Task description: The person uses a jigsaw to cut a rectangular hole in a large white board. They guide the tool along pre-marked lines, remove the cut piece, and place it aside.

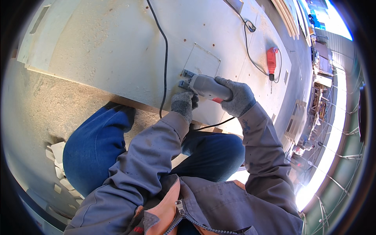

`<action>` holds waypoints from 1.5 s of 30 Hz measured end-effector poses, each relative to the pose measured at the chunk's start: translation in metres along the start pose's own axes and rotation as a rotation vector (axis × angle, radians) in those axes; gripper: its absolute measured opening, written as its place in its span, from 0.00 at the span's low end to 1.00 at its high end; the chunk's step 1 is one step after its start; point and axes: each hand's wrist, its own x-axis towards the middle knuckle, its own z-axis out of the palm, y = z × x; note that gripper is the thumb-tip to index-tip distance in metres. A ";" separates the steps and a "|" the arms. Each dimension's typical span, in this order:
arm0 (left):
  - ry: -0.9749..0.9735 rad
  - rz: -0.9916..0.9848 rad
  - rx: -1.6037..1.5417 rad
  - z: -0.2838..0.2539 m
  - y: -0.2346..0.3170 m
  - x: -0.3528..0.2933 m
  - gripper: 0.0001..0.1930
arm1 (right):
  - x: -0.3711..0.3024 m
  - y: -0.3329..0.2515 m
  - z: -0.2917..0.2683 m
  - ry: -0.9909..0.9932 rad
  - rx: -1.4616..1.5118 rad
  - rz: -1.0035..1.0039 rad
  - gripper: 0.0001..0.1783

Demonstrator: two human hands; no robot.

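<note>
Both my hands wear grey knit gloves. My right hand (239, 96) is wrapped round the rear of a grey jigsaw (211, 87) with a red patch low on its body. The tool is held over a large pale panel (129, 47), its metal foot pointing left. Against the front end of the jigsaw, my left hand (183, 103) is closed with bent fingers; its fingertips are partly hidden. Just beyond the tool, a four-sided outline (201, 59) marks the panel's surface.
A red power drill (271, 60) with a long bit lies on the panel at right. One black cable (165, 51) crosses the panel; another black cable (247, 43) runs by the drill. Stacked boards (286, 17) are at the far right. Pale offcuts (58, 154) lie on the floor at left.
</note>
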 end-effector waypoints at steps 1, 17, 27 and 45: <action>0.000 0.000 -0.005 -0.001 0.000 0.001 0.09 | 0.001 -0.001 0.000 0.007 -0.006 -0.006 0.35; 0.021 0.042 -0.006 -0.006 0.004 0.003 0.10 | 0.008 -0.003 0.004 0.041 0.010 -0.054 0.35; 0.007 0.061 0.011 -0.007 0.010 -0.002 0.10 | 0.012 -0.010 0.002 0.040 -0.004 -0.066 0.35; -0.031 0.167 0.120 -0.020 0.013 0.003 0.09 | 0.022 -0.018 0.002 0.016 -0.022 -0.075 0.34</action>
